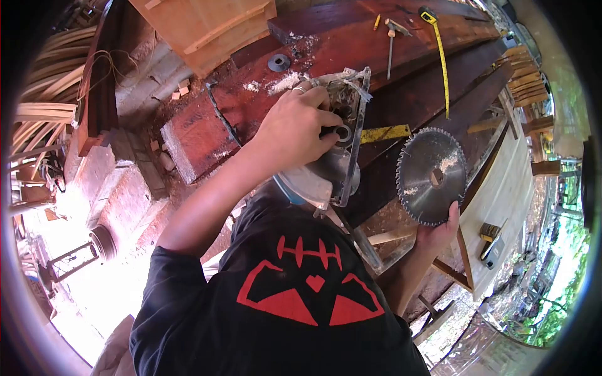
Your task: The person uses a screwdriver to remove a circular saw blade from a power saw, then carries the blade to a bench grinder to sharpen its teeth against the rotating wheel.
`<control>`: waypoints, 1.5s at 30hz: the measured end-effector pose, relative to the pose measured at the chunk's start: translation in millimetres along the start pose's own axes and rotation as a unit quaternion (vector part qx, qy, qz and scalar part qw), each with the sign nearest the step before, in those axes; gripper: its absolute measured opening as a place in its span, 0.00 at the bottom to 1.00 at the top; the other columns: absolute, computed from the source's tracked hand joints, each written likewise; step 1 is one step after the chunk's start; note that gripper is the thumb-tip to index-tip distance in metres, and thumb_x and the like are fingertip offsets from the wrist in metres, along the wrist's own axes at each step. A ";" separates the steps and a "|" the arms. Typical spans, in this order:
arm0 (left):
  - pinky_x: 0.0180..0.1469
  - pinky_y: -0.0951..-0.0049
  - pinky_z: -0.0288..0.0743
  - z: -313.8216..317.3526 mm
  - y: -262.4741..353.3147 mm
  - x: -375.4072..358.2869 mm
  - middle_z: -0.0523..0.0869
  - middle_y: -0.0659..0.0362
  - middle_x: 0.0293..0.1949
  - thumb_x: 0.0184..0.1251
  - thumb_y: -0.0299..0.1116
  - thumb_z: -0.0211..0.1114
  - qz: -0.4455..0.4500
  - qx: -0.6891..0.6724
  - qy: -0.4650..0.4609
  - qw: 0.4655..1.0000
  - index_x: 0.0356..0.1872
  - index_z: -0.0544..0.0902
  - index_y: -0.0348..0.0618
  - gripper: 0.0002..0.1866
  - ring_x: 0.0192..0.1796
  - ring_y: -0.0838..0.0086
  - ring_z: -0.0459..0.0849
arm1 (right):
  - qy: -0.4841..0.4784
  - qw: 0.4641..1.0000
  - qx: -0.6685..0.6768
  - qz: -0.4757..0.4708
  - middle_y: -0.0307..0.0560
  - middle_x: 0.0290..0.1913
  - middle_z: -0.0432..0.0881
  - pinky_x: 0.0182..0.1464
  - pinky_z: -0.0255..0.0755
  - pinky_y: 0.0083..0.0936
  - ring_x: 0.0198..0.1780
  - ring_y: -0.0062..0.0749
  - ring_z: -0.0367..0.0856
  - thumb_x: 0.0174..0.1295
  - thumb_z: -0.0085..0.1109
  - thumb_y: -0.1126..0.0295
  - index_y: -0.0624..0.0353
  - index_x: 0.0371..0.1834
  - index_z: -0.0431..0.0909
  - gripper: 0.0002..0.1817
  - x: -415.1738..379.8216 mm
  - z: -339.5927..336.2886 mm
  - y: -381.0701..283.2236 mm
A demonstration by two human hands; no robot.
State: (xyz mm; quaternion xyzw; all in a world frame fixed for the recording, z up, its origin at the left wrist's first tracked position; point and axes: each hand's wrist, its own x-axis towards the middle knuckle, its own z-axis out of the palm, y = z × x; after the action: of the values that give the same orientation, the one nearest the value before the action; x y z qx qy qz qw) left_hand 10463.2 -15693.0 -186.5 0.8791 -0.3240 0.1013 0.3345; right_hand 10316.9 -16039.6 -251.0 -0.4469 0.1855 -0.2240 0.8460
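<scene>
My left hand (304,125), a ring on one finger, reaches over the circular saw (351,160). Its thumb and fingertips close around a small round metal washer (343,133) at the saw's spindle. The saw lies on its side on dark reddish timber, sawdust caught in its housing. On the right, my right hand (439,233) grips the lower edge of a toothed circular saw blade (426,166), thumb on its face. Sawdust clings to the blade around its centre hole. A round dark flange (279,62) sits on the timber beyond my left hand.
A yellow tape measure (429,15) lies extended near a T-handled tool (392,41) and a pencil stub (377,22). A yellow ruler-like strip (385,133) rests beside the saw. A black cord (221,116) crosses the timber. Wooden slats (47,113) are stacked at left.
</scene>
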 end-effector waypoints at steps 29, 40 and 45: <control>0.74 0.64 0.59 -26.7 95.2 -46.0 0.71 0.39 0.71 0.77 0.33 0.58 -0.062 -0.301 0.176 0.935 0.77 0.56 0.31 0.34 0.74 0.55 0.69 | -0.192 0.971 -0.023 -0.141 0.59 0.55 0.82 0.57 0.78 0.35 0.52 0.41 0.84 0.72 0.52 0.61 0.75 0.60 0.73 0.25 -45.8 159.2 -36.7; 0.63 0.66 0.74 -47.0 55.8 -77.4 0.84 0.53 0.56 0.74 0.29 0.61 -0.205 -0.600 0.250 0.732 0.67 0.72 0.35 0.23 0.56 0.69 0.82 | -0.331 0.938 -0.012 -0.097 0.52 0.57 0.81 0.60 0.74 0.30 0.56 0.33 0.81 0.73 0.56 0.69 0.71 0.64 0.72 0.21 -60.5 202.0 8.8; 0.53 0.69 0.81 -102.6 16.7 -112.6 0.88 0.53 0.46 0.74 0.33 0.64 -0.212 -0.562 0.382 0.703 0.53 0.82 0.32 0.14 0.45 0.70 0.88 | -0.368 0.850 -0.322 -0.196 0.49 0.54 0.78 0.50 0.72 0.21 0.50 0.24 0.76 0.70 0.57 0.76 0.70 0.71 0.63 0.27 -79.5 253.0 39.5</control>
State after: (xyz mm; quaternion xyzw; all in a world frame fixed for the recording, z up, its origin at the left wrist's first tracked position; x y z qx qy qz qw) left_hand 10369.8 -15578.9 -144.8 0.4599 0.0291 0.1540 0.8740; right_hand 10389.4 -15806.2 -140.6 -0.7710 -0.1695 -0.1322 0.5994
